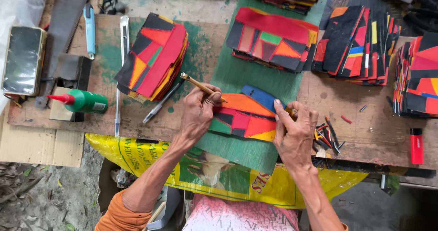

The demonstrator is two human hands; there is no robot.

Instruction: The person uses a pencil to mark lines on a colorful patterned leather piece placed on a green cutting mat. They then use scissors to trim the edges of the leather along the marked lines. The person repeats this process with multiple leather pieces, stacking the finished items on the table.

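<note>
The wooden bench (346,121) is loaded with stacks of colourful patchwork pieces (273,39) just beyond both hands. One patchwork piece (244,119) lies flat between them on a green mat (237,149). Left hand (197,113) grips a pencil (200,86) over its edge; right hand (294,133) presses it down, fingers curled.

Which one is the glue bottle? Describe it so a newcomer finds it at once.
Start at the worn wooden workbench and go to its left end, beside the flat rectangular tin. The glue bottle lies on its side there, on a small wooden block, well left of the left hand. It alone has a green body with a red pointed nozzle.
</note>
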